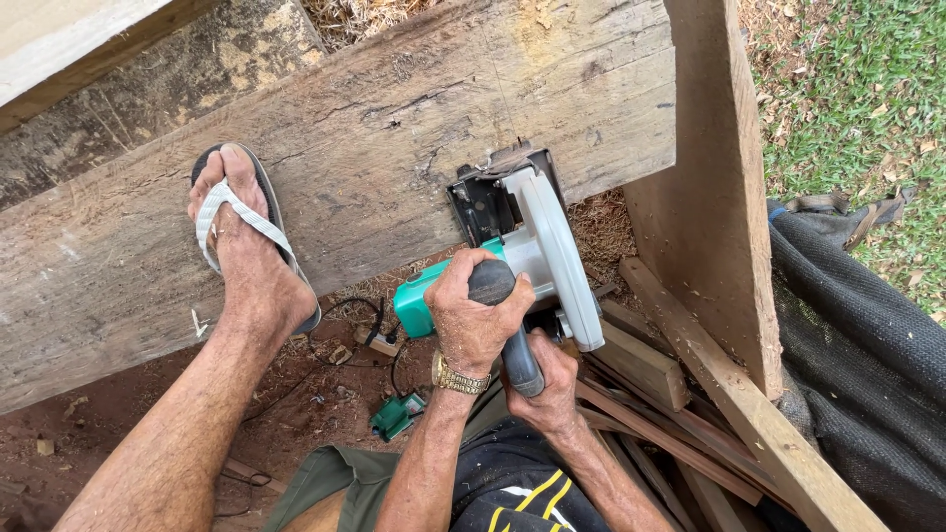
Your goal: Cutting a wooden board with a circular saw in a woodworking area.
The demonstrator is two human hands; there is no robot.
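Observation:
A green and grey circular saw (522, 246) rests with its base plate on the near edge of a wide weathered plank (394, 148). My left hand (473, 310), with a gold watch on the wrist, grips the saw's black top handle. My right hand (552, 379) holds the lower end of the same handle, just behind the white blade guard. My left foot in a striped sandal (241, 236) stands on the plank to the left of the saw.
A slanted board (709, 177) leans at the right of the plank. Scrap wood strips (670, 414) are piled below the saw. Black netting (867, 365) lies at the right, grass beyond. A black cable and a green plug (394, 414) lie on red dirt.

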